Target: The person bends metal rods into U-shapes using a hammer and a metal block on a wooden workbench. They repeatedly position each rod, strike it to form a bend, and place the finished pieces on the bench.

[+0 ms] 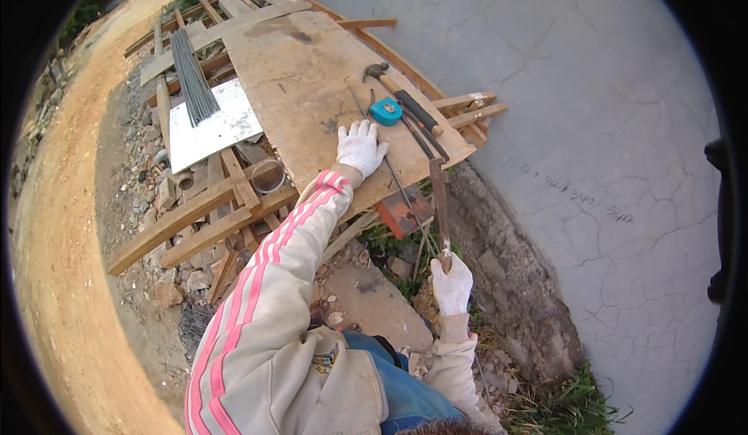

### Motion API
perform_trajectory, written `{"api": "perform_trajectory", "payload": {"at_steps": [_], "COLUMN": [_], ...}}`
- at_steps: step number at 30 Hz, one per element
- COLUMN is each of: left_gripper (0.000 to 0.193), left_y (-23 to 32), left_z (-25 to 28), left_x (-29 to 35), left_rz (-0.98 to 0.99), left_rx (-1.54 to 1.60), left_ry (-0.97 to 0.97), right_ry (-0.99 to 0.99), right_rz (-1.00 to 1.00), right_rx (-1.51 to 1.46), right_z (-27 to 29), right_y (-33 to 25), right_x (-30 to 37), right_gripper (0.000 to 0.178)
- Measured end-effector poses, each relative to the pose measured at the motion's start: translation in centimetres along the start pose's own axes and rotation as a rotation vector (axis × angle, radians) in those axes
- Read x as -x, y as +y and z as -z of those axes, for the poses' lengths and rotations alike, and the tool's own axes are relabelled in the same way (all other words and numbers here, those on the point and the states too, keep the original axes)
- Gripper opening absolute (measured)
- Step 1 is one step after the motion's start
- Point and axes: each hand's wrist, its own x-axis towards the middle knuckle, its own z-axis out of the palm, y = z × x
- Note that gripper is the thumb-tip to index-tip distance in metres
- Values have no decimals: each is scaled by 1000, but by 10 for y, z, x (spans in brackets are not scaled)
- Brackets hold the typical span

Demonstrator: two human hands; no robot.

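My left hand (360, 148), in a white knitted glove, lies flat with its fingers apart on a plywood sheet (288, 69). A thin metal rod (399, 182) runs close by its thumb side and past the sheet's near edge; whether the fingers press on it is hidden. Off that edge, my right hand (450, 283), gloved too, is closed around the lower end of a long rusty metal bar tool (440, 201), whose upper end meets the sheet's corner. Beyond the left hand lie a teal tape measure (386, 111), a claw hammer (413, 106) and a dark-handled cutting tool (425, 139).
Under the sheet's near edge sits an orange-red block (405, 211). A bundle of thin steel rods (193, 77) rests on a white panel (214, 127) to the left. Wooden beams (206, 215) jut out below. A cracked grey wall (592, 123) borders the right, rubble (148, 162) the left.
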Motion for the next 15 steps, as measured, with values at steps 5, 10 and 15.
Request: {"api": "perform_trajectory", "payload": {"at_steps": [5, 10, 15], "left_gripper": [63, 63, 63], "left_y": [-7, -8, -8], "left_z": [-2, 1, 1], "left_x": [-16, -17, -18], "left_rz": [56, 51, 32], "left_rx": [-15, -35, -62], "left_ry": [8, -21, -21], "right_ry": [-1, -44, 76], "right_rz": [34, -43, 184], "right_rx": [9, -155, 255], "right_z": [-10, -11, 23], "right_y": [-12, -12, -17], "right_x": [-15, -15, 4], "right_gripper": [24, 22, 26]}}
